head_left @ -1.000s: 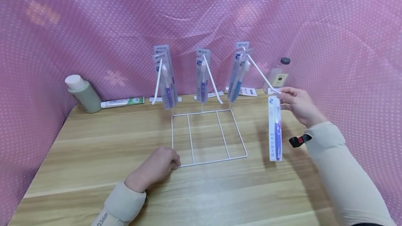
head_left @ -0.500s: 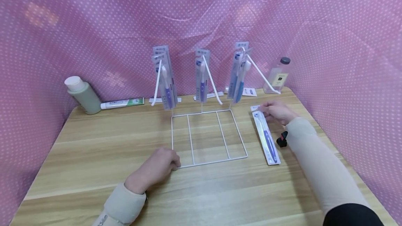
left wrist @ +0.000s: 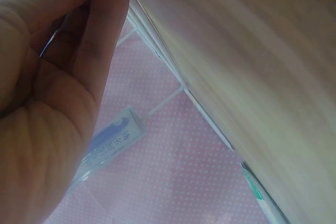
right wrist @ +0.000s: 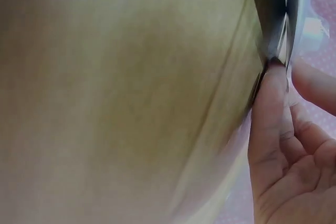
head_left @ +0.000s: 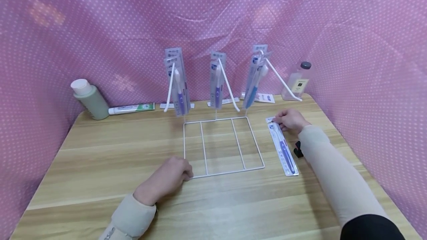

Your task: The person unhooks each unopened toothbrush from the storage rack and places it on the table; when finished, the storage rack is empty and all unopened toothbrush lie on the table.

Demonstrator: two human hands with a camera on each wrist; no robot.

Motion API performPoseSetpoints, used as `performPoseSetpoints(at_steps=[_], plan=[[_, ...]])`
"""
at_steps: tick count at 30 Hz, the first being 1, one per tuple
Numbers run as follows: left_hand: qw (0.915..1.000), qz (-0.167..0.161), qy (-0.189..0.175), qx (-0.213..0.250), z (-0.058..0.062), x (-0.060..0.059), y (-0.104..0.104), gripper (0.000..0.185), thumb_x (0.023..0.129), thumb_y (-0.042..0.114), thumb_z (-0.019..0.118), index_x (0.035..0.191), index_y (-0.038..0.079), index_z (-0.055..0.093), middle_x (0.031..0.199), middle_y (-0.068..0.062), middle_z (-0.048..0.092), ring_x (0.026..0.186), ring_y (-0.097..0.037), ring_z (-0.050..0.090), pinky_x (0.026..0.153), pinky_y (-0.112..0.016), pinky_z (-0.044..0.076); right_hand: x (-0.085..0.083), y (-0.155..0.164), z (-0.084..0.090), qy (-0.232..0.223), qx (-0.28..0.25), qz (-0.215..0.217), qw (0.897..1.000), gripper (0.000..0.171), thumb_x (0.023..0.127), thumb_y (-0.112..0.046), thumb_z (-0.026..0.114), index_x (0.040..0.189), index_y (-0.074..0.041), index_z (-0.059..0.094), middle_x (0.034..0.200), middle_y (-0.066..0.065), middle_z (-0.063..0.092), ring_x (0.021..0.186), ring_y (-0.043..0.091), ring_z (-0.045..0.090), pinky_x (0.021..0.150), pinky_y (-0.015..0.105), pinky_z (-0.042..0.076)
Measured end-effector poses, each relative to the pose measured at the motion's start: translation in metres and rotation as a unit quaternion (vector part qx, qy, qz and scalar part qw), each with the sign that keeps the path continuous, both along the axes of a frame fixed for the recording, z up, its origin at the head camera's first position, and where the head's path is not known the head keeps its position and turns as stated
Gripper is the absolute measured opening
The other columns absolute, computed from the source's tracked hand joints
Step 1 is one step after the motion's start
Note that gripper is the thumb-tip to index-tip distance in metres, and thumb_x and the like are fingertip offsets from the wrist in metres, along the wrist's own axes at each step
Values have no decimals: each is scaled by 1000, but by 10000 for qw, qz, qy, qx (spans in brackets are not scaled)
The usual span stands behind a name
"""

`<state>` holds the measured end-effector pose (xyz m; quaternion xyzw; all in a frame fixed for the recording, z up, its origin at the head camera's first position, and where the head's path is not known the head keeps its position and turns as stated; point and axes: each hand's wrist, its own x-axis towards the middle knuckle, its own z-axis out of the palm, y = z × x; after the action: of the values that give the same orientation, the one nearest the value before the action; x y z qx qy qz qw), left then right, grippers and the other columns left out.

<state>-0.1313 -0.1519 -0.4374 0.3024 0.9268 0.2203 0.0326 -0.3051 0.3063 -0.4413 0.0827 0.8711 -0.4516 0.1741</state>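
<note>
Hands, two: the right hand [head_left: 291, 119], nearer, pinches the far end of a packaged toothbrush [head_left: 285, 152] right of the white wire rack [head_left: 230, 173], long axis running far-left to near-right; the left hand [head_left: 166, 177] grips the rack's near left corner.
</note>
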Motion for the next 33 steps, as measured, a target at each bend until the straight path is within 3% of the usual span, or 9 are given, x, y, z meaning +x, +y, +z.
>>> performPoseSetpoints(at_steps=[12,22,28,33], plan=[[9999,-24,-124,46,0,0,0,21,84,-8,77,84,12,81,83,3,76,80,-9,69,72,-28,60,-2,-1,0,311,940,-45,9951,24,99,-19,74,114,0,71,94,6,69,74,10,63,65,20,57],[9999,0,-95,34,0,-1,0,20,84,-8,77,84,12,81,83,2,76,80,-10,70,74,-29,61,0,-1,0,482,832,-57,9954,21,96,-13,78,110,1,72,93,7,72,74,10,66,67,21,60],[9999,8,-106,56,0,-1,0,20,84,-8,77,85,11,82,84,2,77,81,-10,70,73,-29,61,-2,-1,1,282,701,-62,9971,22,97,-12,76,113,2,71,100,12,72,78,13,68,71,24,61],[9998,-130,-19,154,1,0,0,21,82,-9,77,83,11,81,83,2,77,79,-9,70,71,-28,60,-3,3,21,586,669,155,9959,33,102,-23,70,124,2,66,115,17,73,89,17,71,82,30,60]])
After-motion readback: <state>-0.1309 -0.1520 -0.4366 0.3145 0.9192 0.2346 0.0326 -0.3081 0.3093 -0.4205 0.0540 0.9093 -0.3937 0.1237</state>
